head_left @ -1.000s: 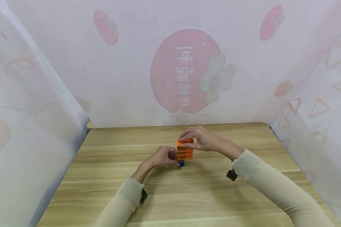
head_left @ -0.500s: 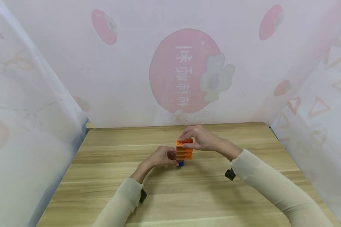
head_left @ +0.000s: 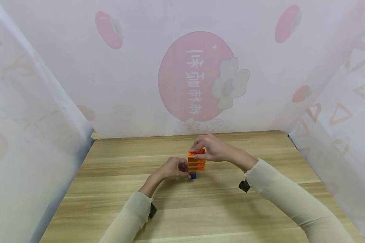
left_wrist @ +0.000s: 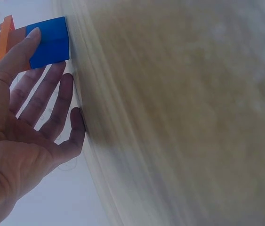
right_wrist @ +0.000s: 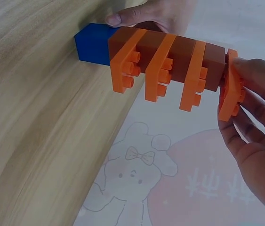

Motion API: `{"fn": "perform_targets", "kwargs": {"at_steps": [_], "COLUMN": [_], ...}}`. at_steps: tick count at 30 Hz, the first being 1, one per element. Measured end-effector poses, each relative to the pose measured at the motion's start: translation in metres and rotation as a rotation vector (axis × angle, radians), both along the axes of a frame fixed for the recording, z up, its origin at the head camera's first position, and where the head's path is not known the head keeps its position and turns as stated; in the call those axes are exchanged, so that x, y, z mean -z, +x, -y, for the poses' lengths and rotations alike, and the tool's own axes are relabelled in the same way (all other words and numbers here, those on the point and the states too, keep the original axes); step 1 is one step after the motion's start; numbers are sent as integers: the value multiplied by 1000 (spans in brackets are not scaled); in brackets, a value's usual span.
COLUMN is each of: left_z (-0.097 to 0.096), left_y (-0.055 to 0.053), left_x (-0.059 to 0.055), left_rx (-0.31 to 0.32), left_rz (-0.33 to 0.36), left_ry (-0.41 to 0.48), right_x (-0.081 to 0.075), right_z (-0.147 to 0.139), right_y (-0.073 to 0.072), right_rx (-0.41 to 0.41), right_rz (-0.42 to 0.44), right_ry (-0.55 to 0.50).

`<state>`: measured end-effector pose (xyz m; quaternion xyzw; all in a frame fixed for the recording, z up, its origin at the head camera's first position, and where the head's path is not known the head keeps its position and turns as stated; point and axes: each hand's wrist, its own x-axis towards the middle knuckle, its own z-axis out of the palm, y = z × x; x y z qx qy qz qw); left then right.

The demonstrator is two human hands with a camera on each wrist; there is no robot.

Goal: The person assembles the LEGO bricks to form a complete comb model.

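A tower of toy building blocks stands upright on the wooden table, a blue block (right_wrist: pixel 92 46) at its foot. Above it, brown blocks (right_wrist: pixel 184 54) alternate with thin orange plates (right_wrist: pixel 156 68), whose studded ends jut out to the right. My left hand (head_left: pixel 171 167) pinches the tower low down; its thumb lies on the blue block in the left wrist view, the other fingers behind. At the top, my right hand (head_left: pixel 215 148) grips the uppermost orange plate (right_wrist: pixel 231 92) between thumb and fingers. This plate sits slightly tilted against the brown block under it.
Bare wood of the table (head_left: pixel 231 209) surrounds the tower. White curtains with pink prints (head_left: pixel 134 84) hang behind the back edge and along both sides. Small black devices (head_left: pixel 244 186) sit at both wrists.
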<state>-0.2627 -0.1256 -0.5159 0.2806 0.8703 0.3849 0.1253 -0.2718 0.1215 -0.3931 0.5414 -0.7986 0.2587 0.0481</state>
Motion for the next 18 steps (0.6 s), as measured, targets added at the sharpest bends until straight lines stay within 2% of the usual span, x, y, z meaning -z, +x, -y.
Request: {"fn": "perform_targets", "kwargs": {"at_steps": [8, 18], "left_z": [0, 0], "left_y": [1, 1], "left_x": [2, 1], "left_rx": [0, 0], "left_rz": [8, 1], "left_ry": [9, 20], "right_x": [1, -7], "right_z": [0, 5], "right_y": [0, 1], "right_rx": [-2, 4], "right_rz": [-3, -14], "right_ry": [12, 65]}}
